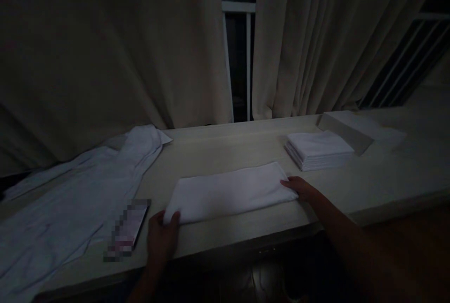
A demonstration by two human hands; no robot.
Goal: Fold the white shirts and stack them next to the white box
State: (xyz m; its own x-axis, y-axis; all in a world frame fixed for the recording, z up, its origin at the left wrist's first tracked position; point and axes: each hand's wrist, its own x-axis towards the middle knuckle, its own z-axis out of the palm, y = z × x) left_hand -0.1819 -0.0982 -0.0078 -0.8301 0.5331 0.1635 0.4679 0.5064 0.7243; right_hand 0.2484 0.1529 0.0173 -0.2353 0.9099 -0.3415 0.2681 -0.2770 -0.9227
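Two bare hands show in the dim head view, the left hand (pixel 162 237) and the right hand (pixel 301 188), each on a bare forearm. No sleeve, ring or watch appears on either, as far as the poor light lets one tell.

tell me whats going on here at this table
A person holds a folded white cloth flat on a long pale table, left hand gripping its near left corner, right hand on its right end. A stack of folded white cloths sits further right; a light blue shirt lies to the left.
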